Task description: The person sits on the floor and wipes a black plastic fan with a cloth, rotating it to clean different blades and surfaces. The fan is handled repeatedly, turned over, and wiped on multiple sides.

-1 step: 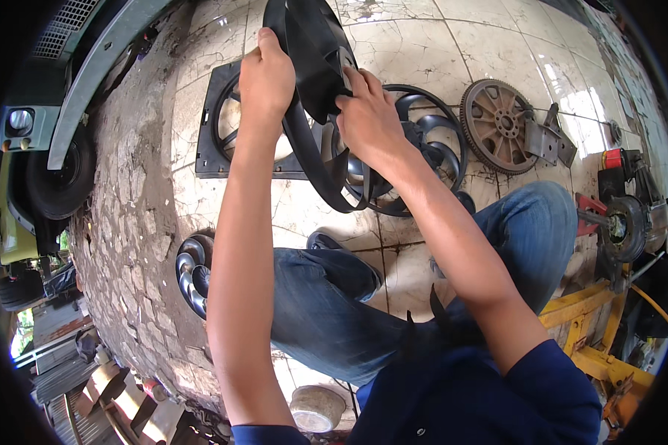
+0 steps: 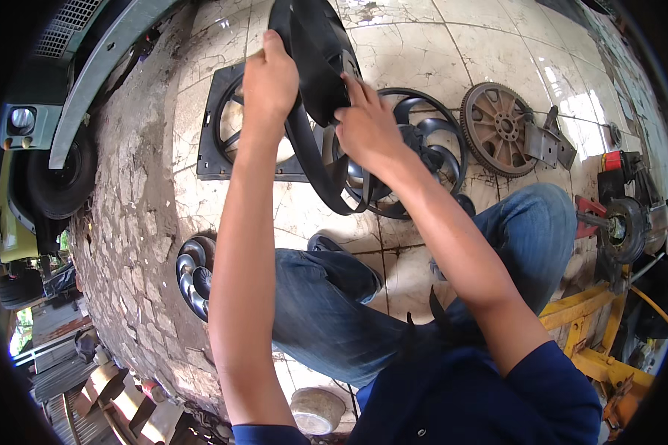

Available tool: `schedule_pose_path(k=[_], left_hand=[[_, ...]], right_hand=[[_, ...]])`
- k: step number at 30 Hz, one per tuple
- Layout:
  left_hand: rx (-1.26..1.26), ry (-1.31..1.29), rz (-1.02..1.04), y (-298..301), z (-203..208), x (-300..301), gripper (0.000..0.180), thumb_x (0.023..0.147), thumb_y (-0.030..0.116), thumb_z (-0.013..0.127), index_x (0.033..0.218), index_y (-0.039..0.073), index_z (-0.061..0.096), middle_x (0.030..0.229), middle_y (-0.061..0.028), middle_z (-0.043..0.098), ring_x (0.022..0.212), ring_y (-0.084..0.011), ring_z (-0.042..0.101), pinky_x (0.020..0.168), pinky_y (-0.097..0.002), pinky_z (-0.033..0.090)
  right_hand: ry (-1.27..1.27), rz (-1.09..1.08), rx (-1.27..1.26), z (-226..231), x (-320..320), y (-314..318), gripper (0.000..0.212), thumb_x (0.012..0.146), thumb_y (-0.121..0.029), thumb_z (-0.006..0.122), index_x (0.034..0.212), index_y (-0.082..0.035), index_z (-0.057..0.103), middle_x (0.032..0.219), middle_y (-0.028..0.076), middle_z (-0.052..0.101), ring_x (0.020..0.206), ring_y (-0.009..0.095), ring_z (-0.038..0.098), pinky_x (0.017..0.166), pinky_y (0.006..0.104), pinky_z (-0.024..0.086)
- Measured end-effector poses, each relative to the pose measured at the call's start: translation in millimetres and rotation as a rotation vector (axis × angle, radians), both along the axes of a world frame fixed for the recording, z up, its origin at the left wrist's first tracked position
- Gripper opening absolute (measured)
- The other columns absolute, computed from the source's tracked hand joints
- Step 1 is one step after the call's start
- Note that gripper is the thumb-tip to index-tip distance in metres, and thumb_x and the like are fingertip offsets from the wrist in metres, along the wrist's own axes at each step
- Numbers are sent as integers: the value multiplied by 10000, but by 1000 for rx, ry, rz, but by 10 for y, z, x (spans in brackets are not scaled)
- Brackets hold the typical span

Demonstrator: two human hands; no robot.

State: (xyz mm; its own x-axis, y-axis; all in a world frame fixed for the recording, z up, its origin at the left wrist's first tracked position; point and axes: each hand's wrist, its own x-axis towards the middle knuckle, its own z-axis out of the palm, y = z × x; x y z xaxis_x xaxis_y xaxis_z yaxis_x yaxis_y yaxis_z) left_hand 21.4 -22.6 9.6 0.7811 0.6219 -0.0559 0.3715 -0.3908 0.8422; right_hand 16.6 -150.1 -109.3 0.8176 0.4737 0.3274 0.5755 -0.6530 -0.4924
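Up in front of me a large black ringed fan point(image 2: 313, 70) is held tilted, nearly on edge, above the tiled floor. My left hand point(image 2: 271, 81) is closed round the left side of its outer ring, thumb pointing up. On the other side, my right hand point(image 2: 371, 126) has its fingers at the fan's middle, by a greyish hub piece, thumb tucked below; the fingertips are partly hidden. Behind the held fan, a second black fan point(image 2: 453, 122) lies on the floor. A square black fan shroud point(image 2: 214, 141) with a round opening lies to the left, partly covered by my arm.
A rusty toothed flywheel point(image 2: 490, 122) and a metal bracket point(image 2: 545, 144) lie to the right. Another small fan point(image 2: 193, 278) sits beside my left forearm. A yellow metal frame point(image 2: 579, 315) stands at right, a pale bowl point(image 2: 317, 410) below, and a vehicle tyre point(image 2: 63, 174) at far left.
The fingers of my right hand have shifted slightly at the fan's middle. My left hand keeps its hold, and the fan has barely moved.
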Motion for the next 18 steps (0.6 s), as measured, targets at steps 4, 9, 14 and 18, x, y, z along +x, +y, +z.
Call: schedule_pose_path(k=[4,9,14,18], left_hand=[[105,-67,-34,44,21,45,708,991,549,346,1071,-72,676,1041,-269,688,1040,-393,646,944,-426,464],[295,-107,-103,303,-3,18,757,911,640,518,1179,-57,645,1026,-236,703,998,-350,668,929,-415,477],[85,-15,-255,489,-84,-289,647,828,440,776,1246,0,552,1027,-144,659,895,-229,658,778,-332,519],[-24,145,-300,575,-70,-500,501,861,292,763,1215,27,528,1036,-95,632,939,-211,658,763,-338,526]], right_hand=[[7,25,156,-186,56,-33,189,831,-106,642,961,-34,758,1542,199,337,1376,402,368,1083,486,386],[580,-358,1184,-437,71,-343,250,931,-98,563,1146,-16,659,1160,104,654,1096,185,607,978,315,465],[715,-538,1743,-559,55,-695,199,977,-139,544,1140,-31,578,1068,37,617,1021,127,591,972,288,461],[558,-366,1578,-340,78,-791,241,1008,-201,553,1174,-27,555,1153,42,583,1080,128,544,1000,283,409]])
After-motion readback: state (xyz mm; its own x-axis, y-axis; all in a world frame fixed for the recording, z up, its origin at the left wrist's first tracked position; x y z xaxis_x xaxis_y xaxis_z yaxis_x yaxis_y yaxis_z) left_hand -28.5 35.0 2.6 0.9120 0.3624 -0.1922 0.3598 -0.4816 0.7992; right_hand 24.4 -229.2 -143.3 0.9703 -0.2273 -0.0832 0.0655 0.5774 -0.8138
